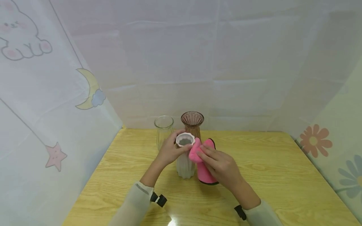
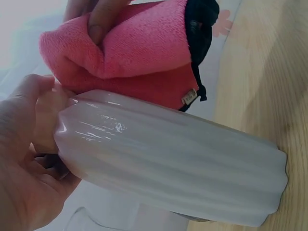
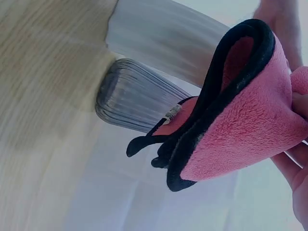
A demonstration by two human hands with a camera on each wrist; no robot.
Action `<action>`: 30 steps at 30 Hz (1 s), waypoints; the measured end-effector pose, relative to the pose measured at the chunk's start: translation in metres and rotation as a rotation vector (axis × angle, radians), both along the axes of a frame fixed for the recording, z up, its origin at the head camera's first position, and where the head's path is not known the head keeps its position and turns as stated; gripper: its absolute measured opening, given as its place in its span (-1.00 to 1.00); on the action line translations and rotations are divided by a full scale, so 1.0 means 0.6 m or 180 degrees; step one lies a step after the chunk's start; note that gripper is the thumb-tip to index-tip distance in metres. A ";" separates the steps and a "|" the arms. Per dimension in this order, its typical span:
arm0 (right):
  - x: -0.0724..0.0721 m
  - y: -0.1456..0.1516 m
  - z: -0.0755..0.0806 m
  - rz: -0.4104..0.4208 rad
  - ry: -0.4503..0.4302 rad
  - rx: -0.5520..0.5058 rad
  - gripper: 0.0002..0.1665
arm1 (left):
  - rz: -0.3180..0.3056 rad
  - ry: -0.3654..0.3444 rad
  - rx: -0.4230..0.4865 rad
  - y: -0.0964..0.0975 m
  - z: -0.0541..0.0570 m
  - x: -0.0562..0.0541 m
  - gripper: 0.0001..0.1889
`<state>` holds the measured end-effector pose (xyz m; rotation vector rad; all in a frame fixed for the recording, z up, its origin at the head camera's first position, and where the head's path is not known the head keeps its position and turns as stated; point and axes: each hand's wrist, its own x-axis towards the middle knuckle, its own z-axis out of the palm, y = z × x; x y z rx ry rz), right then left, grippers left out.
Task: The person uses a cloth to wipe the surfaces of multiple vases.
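A white fluted vase [image 1: 185, 166] stands upright on the wooden table. My left hand [image 1: 169, 150] grips it round the neck, just under the scalloped rim. In my right hand [image 1: 224, 166] is a bunched pink cloth [image 1: 205, 171] with black edging, pinched between fingers and thumb. The cloth lies against the vase's upper right side by the rim. In the left wrist view the white vase [image 2: 168, 154] shows its glossy ribbed wall, with the pink cloth [image 2: 144, 43] along its upper part. A small tag [image 2: 189, 97] shows on the cloth's edge.
Close behind the white vase stand a clear glass vase [image 1: 164, 123] on the left and a brownish-purple ribbed glass vase [image 1: 192, 119]. The light wood table [image 1: 268, 175] ends at a pale fabric backdrop [image 1: 175, 69] with printed figures on its sides.
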<state>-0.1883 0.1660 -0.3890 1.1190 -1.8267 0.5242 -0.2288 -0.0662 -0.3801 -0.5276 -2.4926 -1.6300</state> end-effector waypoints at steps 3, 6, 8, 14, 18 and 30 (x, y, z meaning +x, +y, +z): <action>-0.008 -0.007 -0.008 0.0030 -0.0018 0.0079 -0.60 | -0.0004 -0.0043 -0.0113 -0.004 0.004 -0.001 -0.25; -0.012 -0.014 -0.018 0.0017 -0.0069 0.0136 -0.59 | -0.0066 -0.0057 -0.0162 -0.006 0.006 -0.004 -0.25; -0.012 -0.017 -0.025 0.0003 -0.0143 0.0154 -0.58 | -0.0097 -0.0060 -0.0181 -0.008 0.008 -0.005 -0.26; -0.005 -0.022 -0.042 -0.0026 -0.0494 0.0114 -0.59 | -0.0126 -0.0089 -0.0213 -0.012 0.010 -0.007 -0.27; 0.001 -0.022 -0.054 -0.0033 -0.0480 0.0117 -0.60 | -0.0198 -0.0054 -0.0232 -0.014 0.012 -0.008 -0.30; 0.021 -0.028 -0.100 -0.0170 -0.0781 0.0638 -0.56 | -0.0801 -0.0336 0.0039 -0.032 0.005 -0.034 -0.35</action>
